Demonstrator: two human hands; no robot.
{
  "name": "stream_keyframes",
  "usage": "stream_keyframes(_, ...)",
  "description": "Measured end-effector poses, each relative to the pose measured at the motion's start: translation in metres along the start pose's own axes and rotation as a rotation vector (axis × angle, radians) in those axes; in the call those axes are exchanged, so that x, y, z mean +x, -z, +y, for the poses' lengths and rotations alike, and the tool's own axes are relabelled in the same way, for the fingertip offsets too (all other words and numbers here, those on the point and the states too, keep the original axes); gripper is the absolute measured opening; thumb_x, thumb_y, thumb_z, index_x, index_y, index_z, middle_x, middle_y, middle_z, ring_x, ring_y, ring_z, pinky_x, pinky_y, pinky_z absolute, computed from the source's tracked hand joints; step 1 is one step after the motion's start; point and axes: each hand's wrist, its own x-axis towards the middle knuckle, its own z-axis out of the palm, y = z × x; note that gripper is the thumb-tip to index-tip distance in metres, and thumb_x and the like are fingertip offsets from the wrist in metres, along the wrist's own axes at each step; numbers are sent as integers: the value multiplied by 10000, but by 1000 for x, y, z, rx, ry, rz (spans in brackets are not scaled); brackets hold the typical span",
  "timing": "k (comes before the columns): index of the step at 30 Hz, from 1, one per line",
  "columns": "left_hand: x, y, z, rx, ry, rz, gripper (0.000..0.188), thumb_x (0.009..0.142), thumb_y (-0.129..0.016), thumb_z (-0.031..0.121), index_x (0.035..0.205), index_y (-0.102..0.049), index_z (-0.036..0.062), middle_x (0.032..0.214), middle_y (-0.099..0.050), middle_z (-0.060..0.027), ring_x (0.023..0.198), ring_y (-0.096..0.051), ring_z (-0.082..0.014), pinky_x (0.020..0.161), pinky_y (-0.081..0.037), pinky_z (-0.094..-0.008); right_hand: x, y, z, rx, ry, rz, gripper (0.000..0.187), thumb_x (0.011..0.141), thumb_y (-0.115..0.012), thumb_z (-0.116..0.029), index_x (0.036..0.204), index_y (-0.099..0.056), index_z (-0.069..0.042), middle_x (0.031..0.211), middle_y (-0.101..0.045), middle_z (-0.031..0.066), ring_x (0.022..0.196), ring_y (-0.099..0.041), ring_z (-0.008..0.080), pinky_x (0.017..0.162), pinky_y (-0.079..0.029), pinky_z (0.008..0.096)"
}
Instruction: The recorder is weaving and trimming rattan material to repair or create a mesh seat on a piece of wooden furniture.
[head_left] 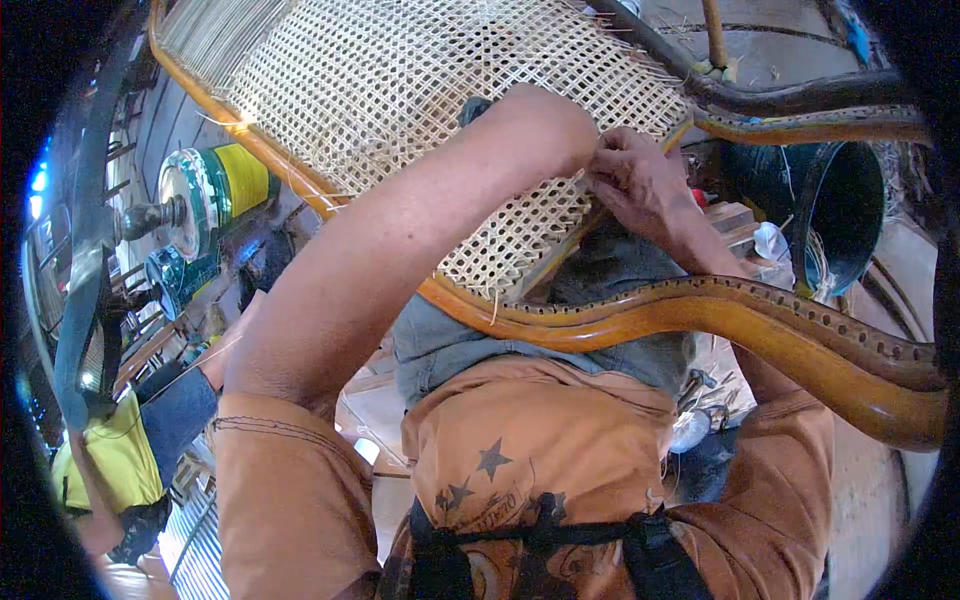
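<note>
- Woven cane panel [400,85] fills the frame's top centre, orange-brown wooden rail [262,148] down its left side
- Right hand [645,185], right of centre: fingers bunched at the panel's edge, can't tell if they've got a strand
- Left hand [562,125] just beside it, mostly hidden, can't tell its grip
- 1 dark green bucket [862,205], upper right

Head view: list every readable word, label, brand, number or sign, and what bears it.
Orange short-sleeved fabric shirt: dark printed lettering beside star shapes, too small and creased to quote.
White, green and yellow round container: no readable text.
No other text is legible.
</note>
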Motion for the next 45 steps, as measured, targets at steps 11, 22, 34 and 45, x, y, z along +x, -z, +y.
stream_keyframes(11, 2, -2, 3, 68, -80, 89, 184, 733, -515, 106, 830, -664, 57, 844, -646, -135, 769, -638, -270, 639, -505, -397, 2, -2, -1, -37, -9, -12, 158, 775, -538, -188, 884, -642, -142, 1041, -568, 40, 981, -504, 241, 819, -340, 465)
stream_keyframes(22, 3, -4, 2, 73, -78, -1, 213, 776, -530, 152, 937, -658, 93, 943, -645, -70, 877, -619, -217, 706, -488, -387, 7, 10, -8, -31, -64, -100, 192, 772, -536, -229, 903, -630, -124, 1017, -571, 54, 972, -510, 250, 816, -349, 456)
stream_keyframes(34, 2, 11, -6, -48, -10, -147, 241, 750, -552, 156, 961, -649, 92, 941, -645, -64, 842, -624, -220, 711, -480, -366, 0, 17, 5, 839, -185, 49, 111, 830, -582, -124, 848, -594, -15, 758, -548, -23, 713, -479, 59, 655, -401, 213)
stream_keyframes(45, 11, -2, -15, -62, -90, 19, 215, 703, -555, 135, 882, -660, 75, 849, -643, -132, 777, -628, -293, 670, -503, -397, 9, 16, -1, 608, -330, -135, 162, 809, -541, -149, 787, -585, 5, 655, -549, -12, 622, -462, 71, 577, -386, 230)
